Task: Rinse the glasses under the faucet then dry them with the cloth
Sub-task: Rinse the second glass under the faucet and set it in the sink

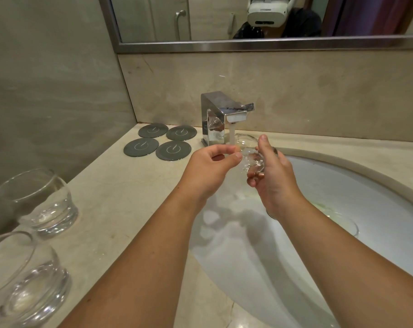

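Observation:
A clear glass (247, 150) lies on its side over the sink, under the running stream from the chrome faucet (221, 114). My right hand (271, 176) grips it from the right, fingers curled round its thick base. My left hand (209, 169) pinches the glass on its left side with thumb and fingers. Two more clear glasses stand upright on the counter at the left, one (38, 202) farther back and one (23, 280) at the near edge. No cloth is in view.
Several round grey coasters (160, 144) lie on the marble counter left of the faucet. The white oval sink (366, 197) fills the right side, with water in its basin. A mirror (248, 20) hangs above the backsplash.

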